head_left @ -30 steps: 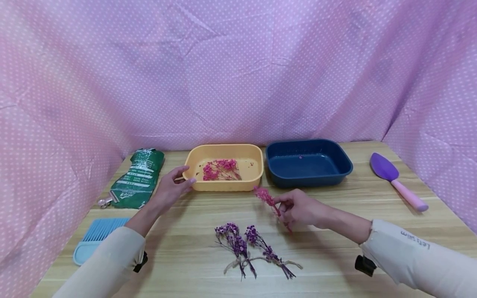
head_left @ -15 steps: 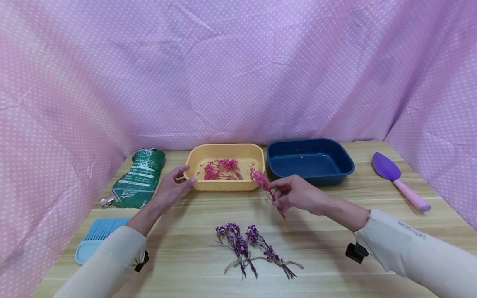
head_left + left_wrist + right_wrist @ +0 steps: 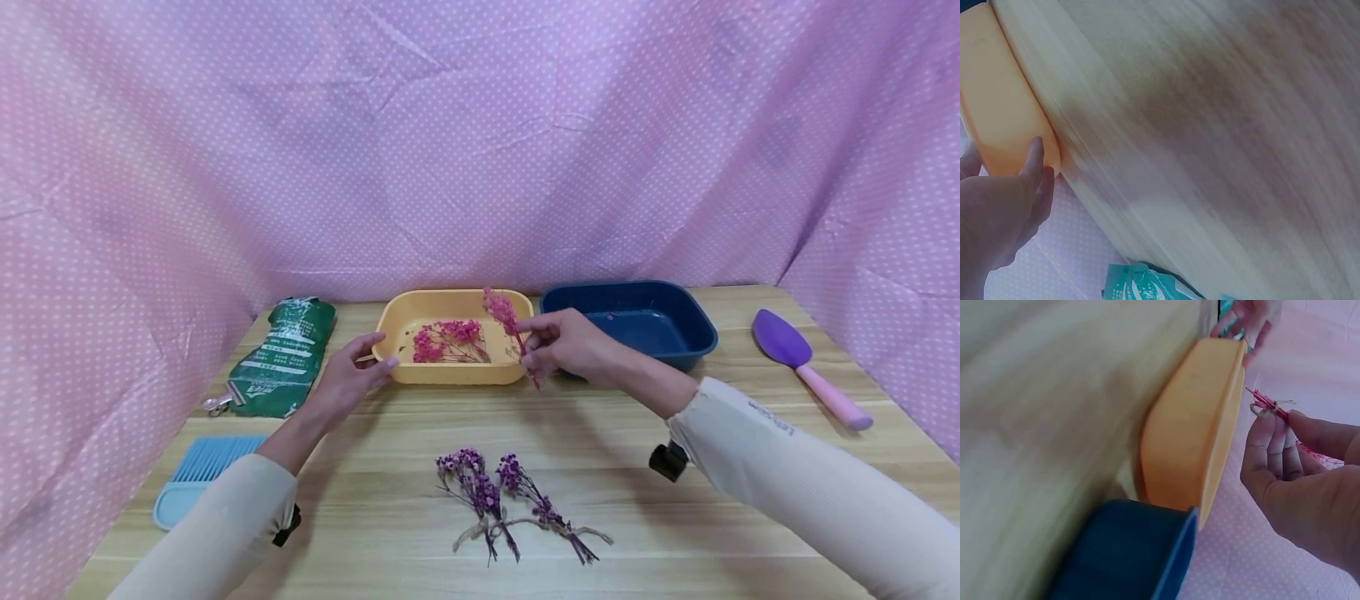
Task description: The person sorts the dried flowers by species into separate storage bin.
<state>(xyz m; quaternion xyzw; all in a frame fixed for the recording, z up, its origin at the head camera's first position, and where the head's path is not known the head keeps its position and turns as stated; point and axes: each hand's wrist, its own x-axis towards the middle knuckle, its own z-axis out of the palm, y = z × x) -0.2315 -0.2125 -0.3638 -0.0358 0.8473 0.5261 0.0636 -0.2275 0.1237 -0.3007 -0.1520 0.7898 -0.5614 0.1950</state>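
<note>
My right hand (image 3: 558,343) pinches a small bunch of pink dried flowers (image 3: 501,310) by its stems, over the right end of the yellow tray (image 3: 457,374). The blooms tilt up and to the left; a twine tie (image 3: 1260,411) shows round the stems in the right wrist view. My left hand (image 3: 351,371) holds the tray's left front corner, thumb at the front and fingers at the side. More pink dried flowers (image 3: 450,340) lie inside the tray. Nearer me, two bunches of purple dried flowers (image 3: 474,483) with twine lie on the table.
A dark blue tray (image 3: 637,321) stands right of the yellow one, partly behind my right hand. Farther right lies a purple spatula (image 3: 783,337) with a pink handle. On the left are a green clipped bag (image 3: 285,358) and a light blue brush (image 3: 198,479). A pink dotted cloth (image 3: 450,167) hangs behind.
My right hand has carried the pink bunch up and left, from the table in front of the trays to over the yellow tray. The left hand stays on the tray's corner.
</note>
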